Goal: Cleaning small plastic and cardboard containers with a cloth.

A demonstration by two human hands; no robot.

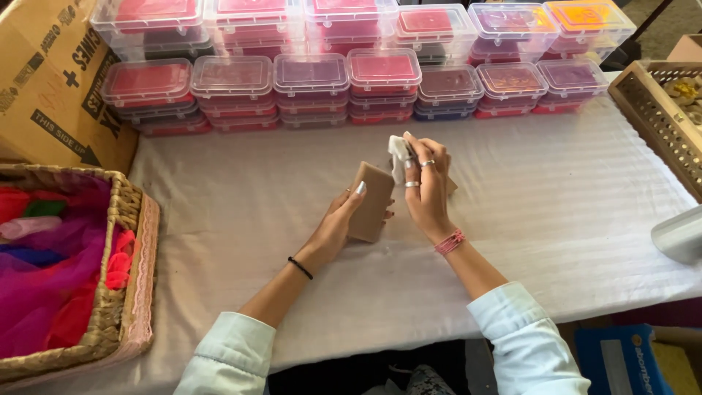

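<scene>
Tan block (371, 201) | upright in my left hand (338, 223), gripped, long axis vertical | right hand (424, 186) just beside, pinching white wad (399, 155)

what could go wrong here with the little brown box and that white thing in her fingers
The left hand grips the brown box by one edge above the table, so it could slip and drop. The right hand only pinches the small white piece at the fingertips; it could fall out. A wide elbow swing might also knock the stacked plastic boxes behind.
</scene>
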